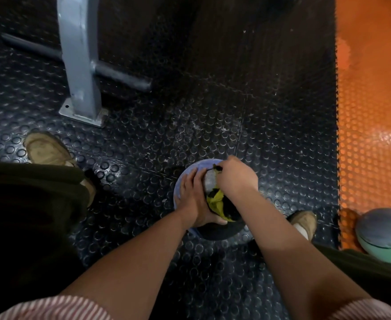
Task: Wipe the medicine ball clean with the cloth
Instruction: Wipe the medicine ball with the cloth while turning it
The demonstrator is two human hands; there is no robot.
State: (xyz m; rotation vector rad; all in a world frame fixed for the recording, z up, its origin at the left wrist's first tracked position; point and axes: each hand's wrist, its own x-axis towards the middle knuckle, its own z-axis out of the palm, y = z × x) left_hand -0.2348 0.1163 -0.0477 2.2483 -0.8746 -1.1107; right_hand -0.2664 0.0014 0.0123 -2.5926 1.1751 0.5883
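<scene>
The medicine ball (202, 164) sits on the studded rubber floor (143, 146), and everything else is placed from it. The left hand (193, 197) lies on the ball's left side, its fingers (187, 181) fairly straight and spread flat against the blue skin, steadying it without clutching. The right hand (236, 179) sits on the ball's upper right, its fingers curled round a bunched yellow, black and grey cloth (216, 202) and pressing it onto the surface. The cloth therefore lies directly under and just left of the right hand, between the two hands and touching the ball. Being round, the ball has no long axis to line up with. What matters is that the bare blue showing lies on its far edge and far-left rim, beyond both hands. The wiping hand is the nearer to the far edge, so the next stroke probably runs away from the body, or the left hand must roll the ball. A second ball (384, 229) rests well right of the medicine ball.
</scene>
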